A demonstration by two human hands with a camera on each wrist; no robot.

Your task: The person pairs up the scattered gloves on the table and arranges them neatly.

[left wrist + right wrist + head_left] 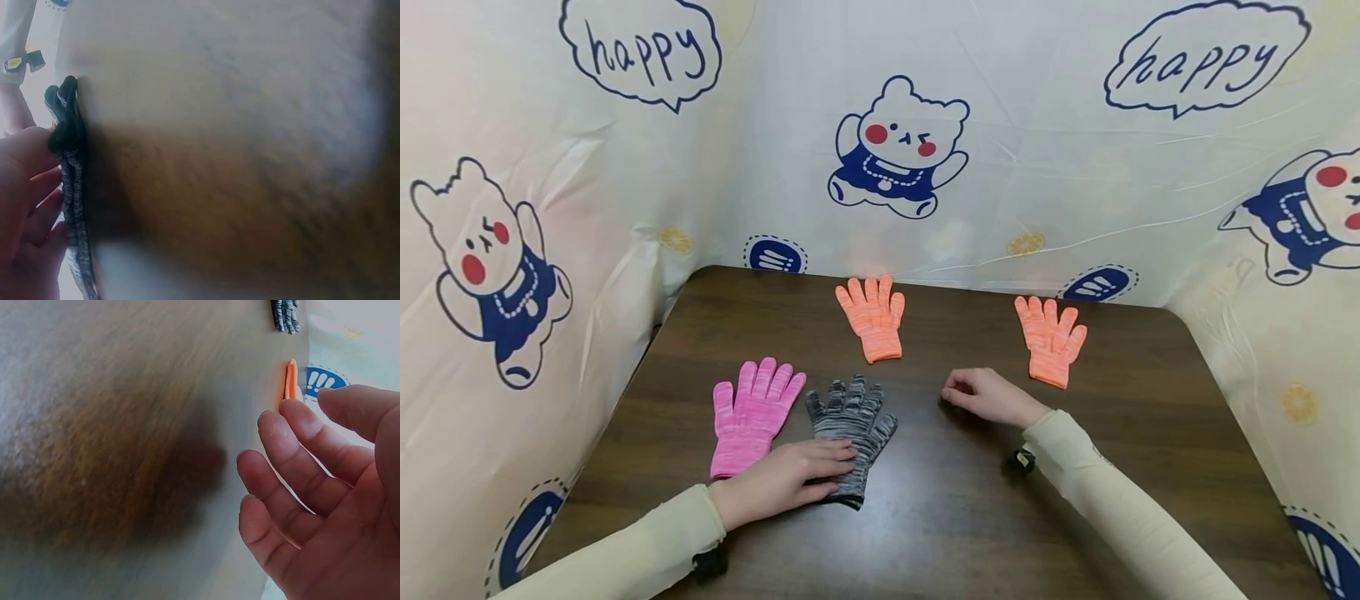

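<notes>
In the head view, a grey-and-black striped knit glove [842, 423] lies flat, fingers toward the back. My left hand [790, 477] rests on its lower part with fingers extended across it. The left wrist view shows the glove's dark cuff edge [69, 134] right at my thumb and the fingers along its side. Just left of it lies a pink knit glove [752, 417], its cuff partly behind my left hand. My right hand [992, 395] is low over the table to the right, fingers loosely bent, and the right wrist view shows nothing in it.
Two orange knit gloves lie farther back: one orange glove [878, 323] behind the grey one, the other orange glove [1051, 343] beyond my right hand. They all lie on a dark brown table [955, 533]. A white cartoon-printed curtain [1045, 192] stands around the table's back and sides.
</notes>
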